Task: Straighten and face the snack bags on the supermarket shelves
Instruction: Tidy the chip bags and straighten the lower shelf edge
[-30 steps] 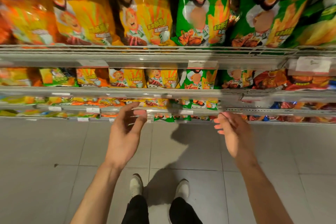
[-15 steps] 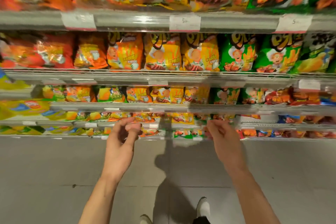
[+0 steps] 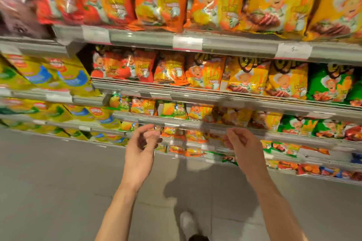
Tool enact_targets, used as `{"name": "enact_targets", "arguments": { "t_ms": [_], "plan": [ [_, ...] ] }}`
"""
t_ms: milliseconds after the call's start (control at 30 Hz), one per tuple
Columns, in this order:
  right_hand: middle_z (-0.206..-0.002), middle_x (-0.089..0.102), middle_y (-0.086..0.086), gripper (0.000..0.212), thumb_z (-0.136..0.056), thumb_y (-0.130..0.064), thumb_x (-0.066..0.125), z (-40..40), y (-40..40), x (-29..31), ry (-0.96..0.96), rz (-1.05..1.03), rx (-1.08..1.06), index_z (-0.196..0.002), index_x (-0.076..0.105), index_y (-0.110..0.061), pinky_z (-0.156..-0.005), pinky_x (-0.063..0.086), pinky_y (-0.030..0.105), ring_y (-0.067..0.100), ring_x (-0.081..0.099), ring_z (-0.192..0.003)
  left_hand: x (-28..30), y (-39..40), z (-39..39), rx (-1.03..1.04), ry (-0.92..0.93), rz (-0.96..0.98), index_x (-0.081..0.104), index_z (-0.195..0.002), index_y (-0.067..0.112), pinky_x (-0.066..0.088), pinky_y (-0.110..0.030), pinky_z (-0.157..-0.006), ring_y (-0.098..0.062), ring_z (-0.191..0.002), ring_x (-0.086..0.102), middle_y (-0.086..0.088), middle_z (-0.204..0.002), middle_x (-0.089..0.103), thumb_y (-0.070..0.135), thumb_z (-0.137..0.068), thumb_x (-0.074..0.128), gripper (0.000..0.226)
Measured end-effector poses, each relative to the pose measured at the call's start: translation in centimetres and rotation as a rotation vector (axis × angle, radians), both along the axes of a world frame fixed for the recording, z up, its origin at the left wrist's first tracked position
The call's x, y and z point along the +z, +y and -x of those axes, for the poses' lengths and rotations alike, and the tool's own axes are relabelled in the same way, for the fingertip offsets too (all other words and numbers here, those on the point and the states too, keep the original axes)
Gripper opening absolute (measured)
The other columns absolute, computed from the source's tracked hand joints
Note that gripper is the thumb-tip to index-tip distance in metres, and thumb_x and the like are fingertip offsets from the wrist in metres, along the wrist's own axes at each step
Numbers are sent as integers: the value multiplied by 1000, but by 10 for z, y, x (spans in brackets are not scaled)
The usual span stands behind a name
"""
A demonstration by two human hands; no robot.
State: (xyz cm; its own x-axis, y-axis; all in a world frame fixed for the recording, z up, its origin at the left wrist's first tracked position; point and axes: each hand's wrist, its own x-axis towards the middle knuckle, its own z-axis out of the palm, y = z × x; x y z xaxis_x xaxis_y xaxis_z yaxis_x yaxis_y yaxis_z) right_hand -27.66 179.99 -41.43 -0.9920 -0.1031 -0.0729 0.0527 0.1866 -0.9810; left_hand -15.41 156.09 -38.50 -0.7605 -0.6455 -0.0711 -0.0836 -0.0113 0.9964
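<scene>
Shelves packed with snack bags; left hand and right hand near lower shelf, fingers loosely curled, grasping nothing.

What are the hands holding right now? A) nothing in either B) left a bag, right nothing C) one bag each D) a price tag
A: the left hand and the right hand hang in front of the shelves with fingers loosely curled, and no bag sits in either.
</scene>
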Motion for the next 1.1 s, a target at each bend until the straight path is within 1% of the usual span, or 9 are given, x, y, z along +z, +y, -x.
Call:
{"name": "enact_targets", "arguments": {
  "t_ms": [167, 367, 467, 567, 700, 800, 900, 967, 1100],
  "plan": [
    [-85, 77, -6, 7, -100, -21, 65, 24, -56, -2, -33, 40, 56, -100, 71, -23, -76, 58, 18, 6, 72, -80, 1, -48, 22, 29, -20, -15, 66, -114, 22, 54, -14, -76, -12, -87, 75, 6, -89, 76, 17, -99, 66, 16],
    [-84, 77, -7, 7, -100, -22, 65, 58, -120, -2, -20, 17, 100, -97, 71, -25, -71, 54, 13, 2, 72, -78, 5, -108, 53, 42, -60, 30, 66, -115, 23, 57, -28, -87, -22, -96, 74, -3, -98, 77, 20, -99, 67, 16],
    [-82, 76, -14, 11, -100, -23, 64, 72, -148, -5, -9, -28, 120, -93, 71, -27, -68, 54, 14, 0, 71, -74, 2, -135, 63, 64, -60, 24, 67, -112, 24, 58, -34, -91, -21, -96, 75, -3, -99, 78, 20, -98, 67, 15],
    [-80, 77, -12, 15, -100, -20, 66, 73, -175, -7, -14, -30, 97, -88, 70, -30, -71, 58, 22, 1, 71, -73, -2, -164, 65, 59, -66, -3, 67, -110, 26, 57, -40, -95, -25, -98, 75, -3, -100, 78, 18, -99, 67, 13],
    [-81, 77, -9, 16, -99, -28, 66, 63, -213, -17, -14, -68, 30, -86, 73, -33, -68, 59, 23, 10, 74, -77, -10, -211, 70, 9, -58, 6, 66, -114, 22, 59, -36, -93, -22, -95, 75, 2, -94, 77, 15, -101, 64, 15],
    [-82, 76, 2, 17, -102, -19, 62, 53, -238, -31, -34, -92, -46, -90, 73, -23, -79, 58, 40, 30, 73, -84, -23, -248, 79, -67, -66, 73, 66, -117, 17, 59, -37, -92, -19, -91, 74, 1, -94, 77, 13, -102, 60, 16],
    [-84, 75, -2, 24, -99, -9, 61, 34, -257, -38, -17, -154, -66, -85, 71, -25, -80, 53, 28, 20, 69, -87, -34, -271, 77, -134, -62, 100, 65, -120, 14, 59, -27, -86, -16, -91, 74, -1, -98, 77, 8, -104, 53, 21],
    [-90, 77, 0, 23, -98, -6, 63, 24, -268, -39, -28, -118, -85, -89, 73, -24, -88, 53, 31, 19, 71, -94, -40, -282, 75, -168, -53, 85, 64, -119, 13, 58, -20, -79, -12, -84, 74, -4, -92, 76, 4, -103, 54, 21],
    [-89, 76, 7, 10, -99, -10, 62, 13, -280, -52, -80, -93, -102, -99, 72, -11, -87, 54, 32, 18, 71, -87, -63, -291, 70, -197, -69, -29, 64, -112, 23, 57, -27, -83, -14, -86, 73, 1, -90, 76, 11, -101, 62, 16]
  ]
}}
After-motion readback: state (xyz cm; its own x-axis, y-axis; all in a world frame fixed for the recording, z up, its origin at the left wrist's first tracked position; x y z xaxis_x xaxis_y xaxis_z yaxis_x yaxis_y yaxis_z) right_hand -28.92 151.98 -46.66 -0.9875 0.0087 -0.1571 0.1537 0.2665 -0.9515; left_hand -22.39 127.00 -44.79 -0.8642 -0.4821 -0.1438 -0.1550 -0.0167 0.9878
